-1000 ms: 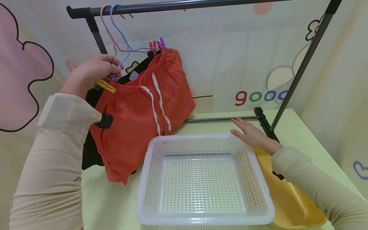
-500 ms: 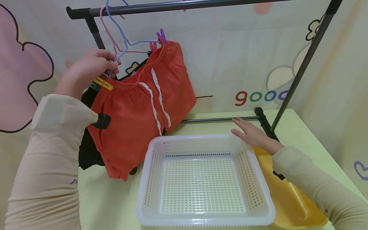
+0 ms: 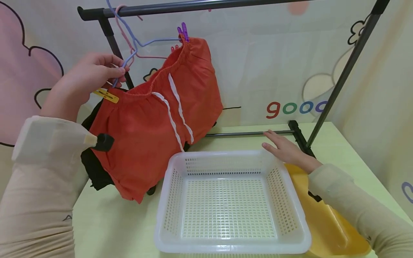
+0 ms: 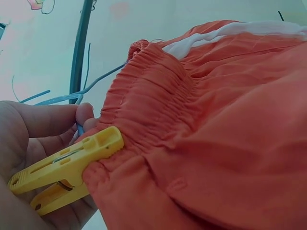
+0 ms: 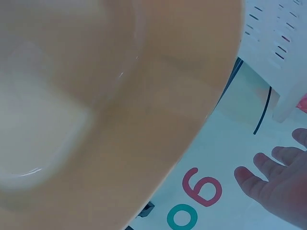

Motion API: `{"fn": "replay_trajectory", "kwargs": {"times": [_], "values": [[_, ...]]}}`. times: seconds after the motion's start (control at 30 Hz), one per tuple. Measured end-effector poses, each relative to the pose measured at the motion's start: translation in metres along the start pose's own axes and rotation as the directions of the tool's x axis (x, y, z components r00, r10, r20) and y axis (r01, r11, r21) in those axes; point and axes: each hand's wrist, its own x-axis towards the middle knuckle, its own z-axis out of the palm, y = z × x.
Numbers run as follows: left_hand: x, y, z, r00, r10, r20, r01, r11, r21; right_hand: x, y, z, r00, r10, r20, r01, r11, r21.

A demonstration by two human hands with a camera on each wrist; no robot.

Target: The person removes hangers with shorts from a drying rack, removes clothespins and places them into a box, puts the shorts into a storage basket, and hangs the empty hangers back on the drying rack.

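Note:
My left hand point(image 3: 91, 75) pinches the lower left arm of a blue clothes hanger point(image 3: 133, 42). Orange-red drawstring shorts point(image 3: 142, 129) hang from it by a purple clothespin point(image 3: 184, 33) and a yellow clothespin point(image 3: 108, 96). In the left wrist view the yellow clothespin point(image 4: 67, 165) bites the gathered waistband, close to my palm. The hanger's hook crosses in front of the black rail point(image 3: 206, 6); its top is out of view. My right hand point(image 3: 287, 148), fingers straight, is by the back right corner of a white perforated basket point(image 3: 232, 248); whether it touches the rim I cannot tell.
A pink hanger point(image 3: 151, 57) stays on the rail, with a black garment point(image 3: 96, 175) mostly hidden behind the shorts. A yellow basin point(image 3: 335, 229) lies right of the basket, under my right arm. The rack's right post point(image 3: 348, 71) slants above the table point(image 3: 96, 229).
My left hand has moved left with the blue hanger and shorts. The hook, earlier over the rail, has risen and shifted left in front of it. The right hand stays where it was.

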Motion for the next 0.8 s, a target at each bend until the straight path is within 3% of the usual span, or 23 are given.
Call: {"fn": "replay_trajectory", "kwargs": {"times": [0.4, 0.8], "values": [[-0.028, -0.009, 0.001, 0.997, 0.069, -0.037, -0.069, 0.998, -0.001, -0.005, 0.002, 0.002, 1.0, -0.006, -0.006, 0.007, 0.999, 0.053], [-0.052, -0.013, -0.009, 0.984, 0.118, -0.131, -0.131, 0.987, -0.09, -0.01, 0.0, -0.004, 1.0, 0.001, -0.007, 0.0, 0.998, 0.06]]}}
